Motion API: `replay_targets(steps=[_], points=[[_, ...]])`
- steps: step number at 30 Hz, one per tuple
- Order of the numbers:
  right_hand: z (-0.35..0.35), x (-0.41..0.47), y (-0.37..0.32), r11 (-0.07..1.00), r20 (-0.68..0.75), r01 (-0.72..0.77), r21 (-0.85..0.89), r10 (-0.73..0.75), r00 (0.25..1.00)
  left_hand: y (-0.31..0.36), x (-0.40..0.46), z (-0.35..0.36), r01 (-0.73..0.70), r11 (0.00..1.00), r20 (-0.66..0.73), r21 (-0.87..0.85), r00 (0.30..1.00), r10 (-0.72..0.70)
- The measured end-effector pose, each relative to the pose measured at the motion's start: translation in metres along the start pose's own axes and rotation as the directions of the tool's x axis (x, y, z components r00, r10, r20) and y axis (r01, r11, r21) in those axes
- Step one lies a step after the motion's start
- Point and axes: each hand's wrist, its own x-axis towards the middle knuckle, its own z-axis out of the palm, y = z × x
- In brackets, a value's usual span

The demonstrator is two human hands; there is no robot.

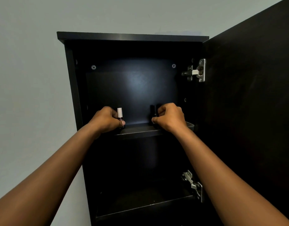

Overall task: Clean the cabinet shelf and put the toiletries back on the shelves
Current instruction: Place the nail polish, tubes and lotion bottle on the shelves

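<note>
My left hand [106, 119] is at the left part of the upper shelf [138, 130] of the black cabinet [132, 37]. Its fingers are curled around a small dark bottle with a white cap [120, 112], so the grip is clamped on this bottle. The bottle stands upright at the front edge of the shelf; if its bottom touches the board, I cannot tell, because my thumb covers it.

My right hand [170, 119] is at the right part of the same shelf. Its grip is closed on a small dark bottle with a black cap [154, 111], also upright, near the front edge. The two bottles are well apart.

The cabinet door [254, 95] is open to the right, held by two metal hinges [196, 70]. The lower shelf [145, 206] is very dark, and I cannot see what is on it. Behind the cabinet is a pale wall [34, 79].
</note>
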Motion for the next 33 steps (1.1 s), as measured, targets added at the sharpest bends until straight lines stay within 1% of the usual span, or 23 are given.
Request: replay_targets(steps=[6, 8, 11, 15, 20, 26, 30, 32, 33], points=[[0.000, -0.001, 0.000, 1.000, -0.023, -0.005, 0.017, 0.005, 1.000, -0.006, 0.003, 0.000, 0.015, 0.999, -0.060, -0.045, 0.998, -0.018], [0.000, -0.002, -0.001, 1.000, -0.028, -0.001, 0.018, 0.001, 1.000, -0.009, 0.006, -0.001, 0.015, 0.999, -0.061, -0.050, 0.998, -0.018], [-0.001, -0.004, 0.000, 1.000, -0.036, 0.002, 0.012, -0.002, 0.999, -0.006, 0.001, -0.003, 0.000, 1.000, -0.052, -0.017, 0.999, -0.001], [-0.001, -0.006, -0.001, 1.000, -0.034, 0.011, 0.000, -0.011, 0.999, -0.003, -0.004, -0.005, 0.003, 0.999, -0.073, 0.038, 0.997, -0.001], [-0.001, -0.008, -0.003, 1.000, -0.025, 0.015, -0.005, -0.016, 1.000, -0.003, -0.006, -0.009, 0.027, 0.999, -0.038, 0.030, 0.999, -0.026], [-0.002, -0.011, -0.004, 0.998, -0.015, 0.013, -0.063, -0.014, 1.000, -0.004, -0.012, -0.010, 0.038, 0.999, -0.020, 0.000, 0.999, -0.038], [-0.003, -0.014, -0.004, 0.998, -0.018, 0.032, -0.054, -0.033, 0.999, -0.004, -0.016, -0.011, 0.040, 0.999, -0.020, 0.006, 0.999, -0.040], [-0.003, -0.018, -0.002, 0.998, -0.054, 0.045, -0.041, -0.047, 0.997, -0.005, -0.023, -0.010, 0.025, 1.000, -0.050, 0.004, 0.998, -0.025], [-0.004, -0.023, 0.000, 0.998, -0.100, 0.056, -0.030, -0.059, 0.993, -0.007, -0.029, -0.009, 0.000, 1.000, -0.097, 0.022, 0.995, 0.003]])
